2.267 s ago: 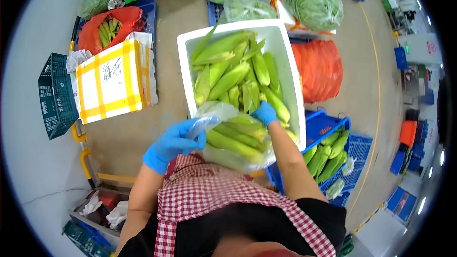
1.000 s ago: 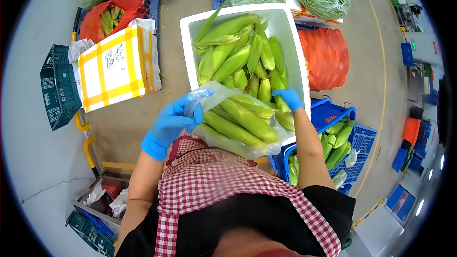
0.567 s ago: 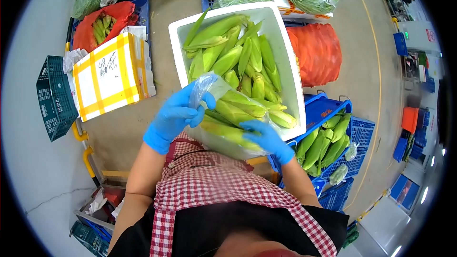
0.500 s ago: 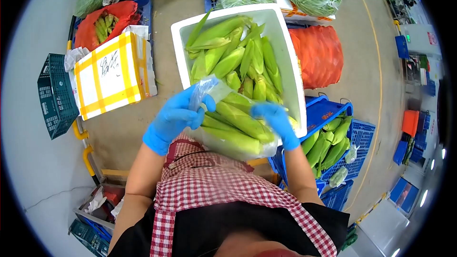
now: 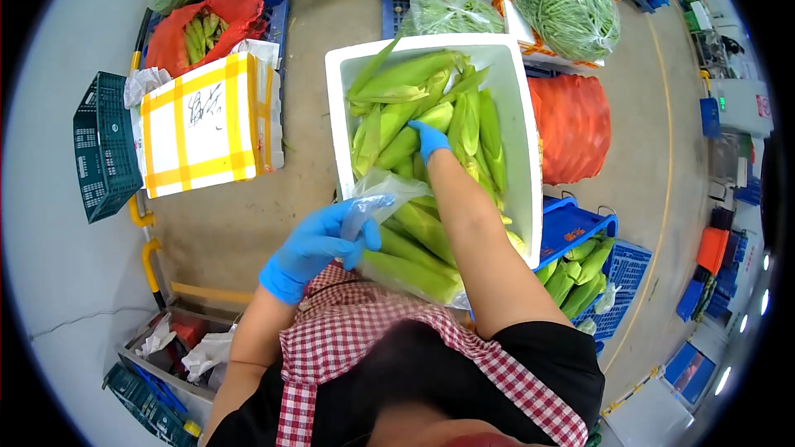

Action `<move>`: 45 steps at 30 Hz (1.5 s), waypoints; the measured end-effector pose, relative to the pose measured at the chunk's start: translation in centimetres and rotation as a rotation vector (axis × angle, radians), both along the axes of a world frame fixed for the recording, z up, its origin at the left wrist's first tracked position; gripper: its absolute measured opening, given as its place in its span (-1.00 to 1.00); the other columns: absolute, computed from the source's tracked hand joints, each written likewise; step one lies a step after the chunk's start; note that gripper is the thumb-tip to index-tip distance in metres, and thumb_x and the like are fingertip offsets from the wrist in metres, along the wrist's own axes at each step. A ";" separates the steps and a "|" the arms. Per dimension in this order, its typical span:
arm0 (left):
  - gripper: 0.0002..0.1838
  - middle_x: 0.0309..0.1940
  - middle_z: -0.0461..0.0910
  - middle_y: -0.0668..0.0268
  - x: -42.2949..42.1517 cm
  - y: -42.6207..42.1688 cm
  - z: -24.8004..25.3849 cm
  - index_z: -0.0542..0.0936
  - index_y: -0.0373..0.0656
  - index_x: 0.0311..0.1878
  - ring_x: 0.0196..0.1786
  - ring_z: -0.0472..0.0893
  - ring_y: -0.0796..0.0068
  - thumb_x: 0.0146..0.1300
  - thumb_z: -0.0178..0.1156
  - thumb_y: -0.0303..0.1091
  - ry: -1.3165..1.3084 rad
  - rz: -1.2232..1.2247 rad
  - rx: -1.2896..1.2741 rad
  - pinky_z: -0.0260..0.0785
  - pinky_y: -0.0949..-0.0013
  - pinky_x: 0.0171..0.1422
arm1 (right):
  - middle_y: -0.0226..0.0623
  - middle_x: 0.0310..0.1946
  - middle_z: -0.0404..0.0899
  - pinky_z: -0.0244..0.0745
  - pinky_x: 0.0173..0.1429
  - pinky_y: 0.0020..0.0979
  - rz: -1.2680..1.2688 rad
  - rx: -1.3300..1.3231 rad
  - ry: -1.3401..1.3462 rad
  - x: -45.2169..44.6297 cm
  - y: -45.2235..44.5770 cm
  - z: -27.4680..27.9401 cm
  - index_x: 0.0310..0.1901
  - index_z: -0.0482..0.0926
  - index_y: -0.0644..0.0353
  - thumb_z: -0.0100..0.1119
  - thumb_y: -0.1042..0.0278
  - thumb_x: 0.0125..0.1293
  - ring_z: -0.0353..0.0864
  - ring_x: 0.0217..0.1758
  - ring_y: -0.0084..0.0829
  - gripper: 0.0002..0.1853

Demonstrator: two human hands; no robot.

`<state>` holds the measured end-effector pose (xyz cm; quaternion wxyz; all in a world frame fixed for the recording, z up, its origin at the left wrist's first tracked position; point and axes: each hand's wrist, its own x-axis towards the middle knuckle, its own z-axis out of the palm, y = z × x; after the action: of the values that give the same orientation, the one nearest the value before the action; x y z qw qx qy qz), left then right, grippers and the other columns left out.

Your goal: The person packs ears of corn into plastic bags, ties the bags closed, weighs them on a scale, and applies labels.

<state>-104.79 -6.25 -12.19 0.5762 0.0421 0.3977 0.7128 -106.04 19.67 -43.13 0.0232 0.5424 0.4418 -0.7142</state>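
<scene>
While long, green-husked corn ears (image 5: 404,79) lay piled in the rectangular white foam box (image 5: 520,108), your blue-gloved right hand (image 5: 431,140) rested among them, arm outstretched, its grip impossible to tell; your blue-gloved left hand (image 5: 316,248), curled inward, pinched the translucent plastic bag (image 5: 387,189) of ears.

At centre, a white foam box (image 5: 515,141) carried green-husked corn (image 5: 470,124); the beige floor (image 5: 319,74) bore, at top centre, a blue plastic pallet (image 5: 392,18) under clear bags of greens (image 5: 451,12).
</scene>
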 end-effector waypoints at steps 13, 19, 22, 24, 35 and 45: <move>-0.18 -0.29 0.44 0.33 0.6 0.9 -1.1 0.10 -0.26 0.33 -0.54 0.29 0.64 -0.03 0.19 -0.30 -0.028 0.069 0.142 0.12 0.67 -0.47 | -0.22 -0.02 0.48 0.40 0.08 -0.38 0.497 0.318 0.512 17.2 2.1 29.8 0.09 0.35 0.33 0.27 0.43 -0.03 0.48 0.03 -0.36 -0.42; -0.21 -0.29 0.42 0.33 0.8 1.4 0.0 0.12 -0.26 0.32 -0.53 0.27 0.66 -0.06 0.14 -0.39 0.038 0.046 0.051 0.14 0.68 -0.43 | -0.19 -0.15 0.54 0.37 0.03 -0.30 1.227 0.590 0.197 15.9 -4.6 29.5 0.12 0.36 0.21 0.40 0.18 -0.18 0.53 -0.10 -0.28 -0.25; -0.24 -0.28 0.45 0.30 0.4 0.7 0.5 0.16 -0.28 0.30 -0.51 0.31 0.65 -0.07 0.12 -0.44 0.047 -0.009 0.073 0.16 0.67 -0.42 | -0.26 -0.27 0.57 0.45 -0.18 -0.31 1.635 0.760 0.144 14.6 -4.9 27.3 0.06 0.41 0.21 0.30 0.10 -0.05 0.56 -0.25 -0.31 -0.38; -0.26 -0.29 0.47 0.29 0.1 0.2 0.6 0.18 -0.30 0.28 -0.52 0.33 0.65 -0.07 0.11 -0.47 0.123 -0.094 0.002 0.17 0.65 -0.43 | -0.28 -0.29 0.58 0.46 -0.25 -0.40 1.323 0.316 0.172 12.9 -4.6 26.5 0.00 0.46 0.21 0.22 0.16 0.02 0.57 -0.27 -0.39 -0.50; -0.42 -0.47 0.50 0.31 0.9 -1.7 0.3 0.38 -0.36 0.16 -0.44 0.40 0.64 -0.06 0.11 -0.55 0.068 -0.155 -0.086 0.22 0.61 -0.36 | -0.16 -0.21 0.54 0.51 -0.33 -0.35 0.437 -0.294 -0.107 -2.9 -2.1 7.0 0.00 0.43 0.25 0.15 0.03 0.09 0.56 -0.28 -0.35 -0.47; -0.33 -0.52 0.48 0.28 0.6 -2.3 -0.5 0.23 -0.35 0.26 -0.51 0.40 0.59 0.01 0.11 -0.39 -0.078 -0.114 -0.035 0.23 0.58 -0.44 | -0.21 -0.14 0.52 0.49 -0.08 -0.34 0.057 -0.189 0.315 4.8 5.2 8.1 0.08 0.37 0.28 0.15 0.24 0.15 0.55 -0.16 -0.34 -0.52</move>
<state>-104.17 -8.50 -12.68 0.6317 0.0268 0.3842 0.6728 -101.23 24.91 -35.06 0.0247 0.4067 0.3861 -0.8276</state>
